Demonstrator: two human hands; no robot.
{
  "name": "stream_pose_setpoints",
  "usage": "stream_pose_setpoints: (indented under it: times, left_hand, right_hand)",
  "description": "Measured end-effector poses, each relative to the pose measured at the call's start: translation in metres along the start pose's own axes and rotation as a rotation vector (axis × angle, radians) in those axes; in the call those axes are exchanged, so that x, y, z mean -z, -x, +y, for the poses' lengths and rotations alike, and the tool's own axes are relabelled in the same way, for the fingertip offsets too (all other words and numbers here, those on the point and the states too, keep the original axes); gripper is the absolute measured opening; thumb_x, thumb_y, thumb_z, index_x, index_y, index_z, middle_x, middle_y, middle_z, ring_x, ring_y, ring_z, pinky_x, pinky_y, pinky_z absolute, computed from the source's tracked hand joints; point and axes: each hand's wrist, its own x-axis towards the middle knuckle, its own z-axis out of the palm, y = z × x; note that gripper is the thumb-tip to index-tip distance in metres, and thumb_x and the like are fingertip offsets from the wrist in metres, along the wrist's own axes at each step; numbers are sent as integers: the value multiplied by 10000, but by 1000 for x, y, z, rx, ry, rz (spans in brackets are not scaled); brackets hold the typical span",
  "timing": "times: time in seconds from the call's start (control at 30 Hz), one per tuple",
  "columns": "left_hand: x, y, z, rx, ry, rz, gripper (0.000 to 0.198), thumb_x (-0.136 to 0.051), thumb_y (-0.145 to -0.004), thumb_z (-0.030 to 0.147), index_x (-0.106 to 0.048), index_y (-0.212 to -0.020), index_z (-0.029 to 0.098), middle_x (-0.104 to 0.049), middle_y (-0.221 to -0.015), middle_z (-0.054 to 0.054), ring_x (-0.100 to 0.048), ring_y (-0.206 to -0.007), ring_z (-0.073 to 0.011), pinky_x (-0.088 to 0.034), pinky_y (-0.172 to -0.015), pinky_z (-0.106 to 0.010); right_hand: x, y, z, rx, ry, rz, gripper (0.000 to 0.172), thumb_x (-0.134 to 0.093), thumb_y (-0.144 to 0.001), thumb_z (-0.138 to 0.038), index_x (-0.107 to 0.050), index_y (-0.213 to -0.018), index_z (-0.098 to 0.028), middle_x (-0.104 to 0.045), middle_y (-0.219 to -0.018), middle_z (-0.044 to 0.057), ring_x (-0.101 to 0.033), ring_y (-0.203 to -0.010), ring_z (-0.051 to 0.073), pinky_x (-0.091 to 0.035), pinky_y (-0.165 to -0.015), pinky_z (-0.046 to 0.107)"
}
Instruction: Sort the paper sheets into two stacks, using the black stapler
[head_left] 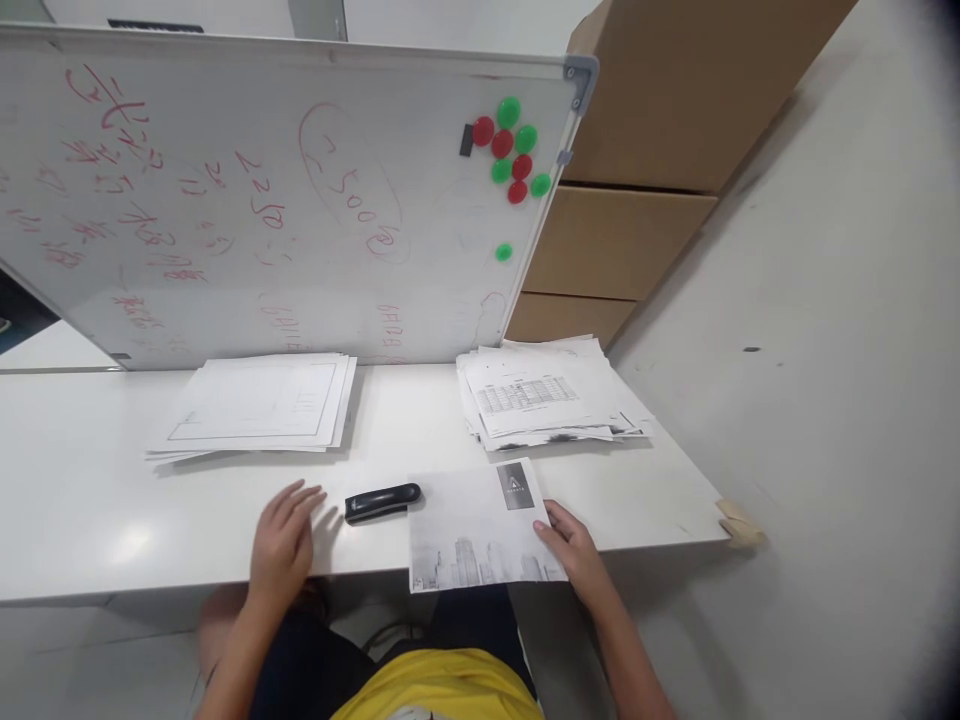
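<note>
My right hand [571, 545] grips the right edge of a white booklet [472, 520], thumb on top and fingers behind. A dark logo square and a grey city skyline are printed on its cover, and its lower edge hangs past the table's front edge. Just left of the booklet lies a black stapler [382, 503], its right end touching or very near the booklet's left side. My left hand [285, 540] is to the left of the stapler, over the table's front edge, fingers apart and holding nothing.
Two stacks of printed paper lie on the white table [60, 480]: a left stack [259, 405] and a right stack [544, 395]. Behind leans a whiteboard [420, 200] with red writing and several round magnets. Cardboard boxes [615, 240] stand behind it, beside the wall at right.
</note>
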Motion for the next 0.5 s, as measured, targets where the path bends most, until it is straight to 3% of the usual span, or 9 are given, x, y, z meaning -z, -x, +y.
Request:
stream_pose_setpoints:
  times: [0.1,0.2,0.33,0.4,0.5]
  left_hand:
    - [3,-38,-27,131,-57,102,288,-394,-912,234,-622,-1087,212,-644,-1099,-91,-523,-1169,-257,-415,-1017,-459]
    - [-7,-73,-47,278,-147,194,382,-377,-927,350,-572,-1199,165,-587,-1224,-127,-437,-1266,-273,-352,-1068,-451]
    - [-35,-96,-64,321,-312,55,522,-354,-920,425,-448,-1353,149,-394,-1459,-133,-216,-1403,-319,-170,-1128,-528]
    - [-47,-98,-69,330,-365,-30,527,-336,-923,417,-426,-1374,161,-382,-1470,-131,-228,-1396,-330,-121,-1121,-561]
    - [-56,-94,-71,303,-397,-38,534,-324,-926,418,-417,-1383,158,-401,-1457,-137,-281,-1372,-323,-105,-1123,-554]
  right_hand:
    - [0,0,-1,3,-42,3,371,-627,-782,-492,-657,-985,-183,-693,-855,55,-626,-815,242,-484,-716,309]
    - [0,-1,3,10,-70,24,376,-628,-785,-487,-666,-1005,-184,-698,-852,56,-629,-807,241,-486,-705,309]
    - [0,-3,7,1,-75,54,398,-637,-766,-518,-670,-984,-187,-696,-855,60,-632,-825,249,-492,-724,315]
    - [-1,-4,7,-11,-80,66,399,-633,-765,-529,-668,-981,-196,-695,-848,53,-632,-830,251,-491,-723,314]
    - [-2,-6,4,10,-88,67,356,-623,-786,-501,-671,-973,-201,-689,-817,36,-622,-794,230,-477,-700,296]
